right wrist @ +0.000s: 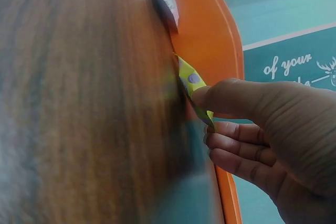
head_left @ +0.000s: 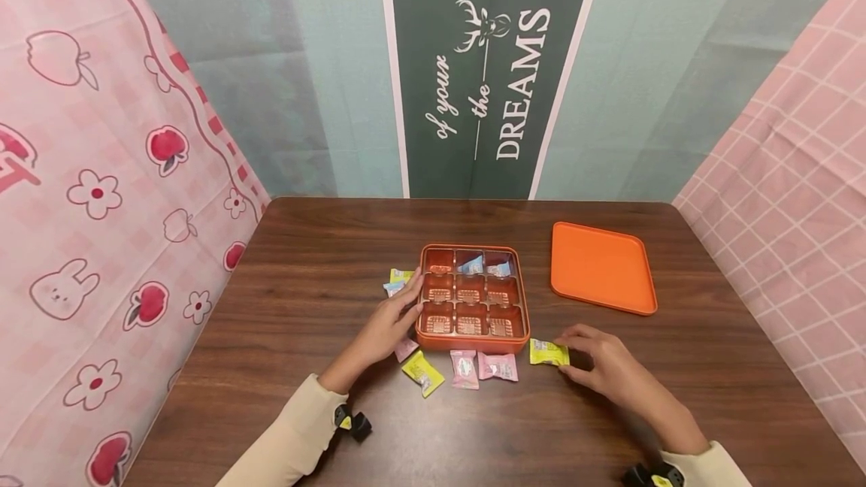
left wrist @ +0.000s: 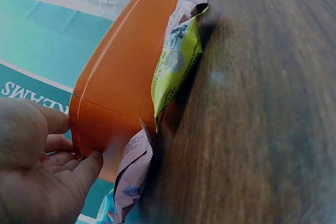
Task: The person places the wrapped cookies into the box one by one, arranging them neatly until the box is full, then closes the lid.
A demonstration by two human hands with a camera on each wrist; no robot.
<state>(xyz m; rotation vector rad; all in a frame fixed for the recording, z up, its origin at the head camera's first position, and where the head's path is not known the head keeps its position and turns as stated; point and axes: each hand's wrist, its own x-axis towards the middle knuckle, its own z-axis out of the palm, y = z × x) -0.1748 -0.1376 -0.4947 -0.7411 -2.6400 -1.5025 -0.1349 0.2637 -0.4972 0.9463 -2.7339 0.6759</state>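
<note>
A square orange box [head_left: 472, 343] with a nine-compartment copper-coloured insert stands mid-table. Two blue-wrapped candies [head_left: 471, 266] sit in its back row, in the middle and right compartments. My left hand [head_left: 382, 331] touches the box's left side, fingers extended at the rim. Off the front right corner, my right hand [head_left: 609, 370] pinches a yellow-wrapped candy [head_left: 546, 352] between thumb and fingers. The right wrist view shows the thumb [right wrist: 226, 98] over the yellow wrapper, close by the box wall.
Two pink candies [head_left: 498, 367] and a yellow candy [head_left: 422, 374] lie before the box. More candies, including a yellow one [head_left: 401, 275], lie along its left side, partly hidden by my left hand. An orange lid [head_left: 602, 267] lies at the right on the wooden table [head_left: 304, 246].
</note>
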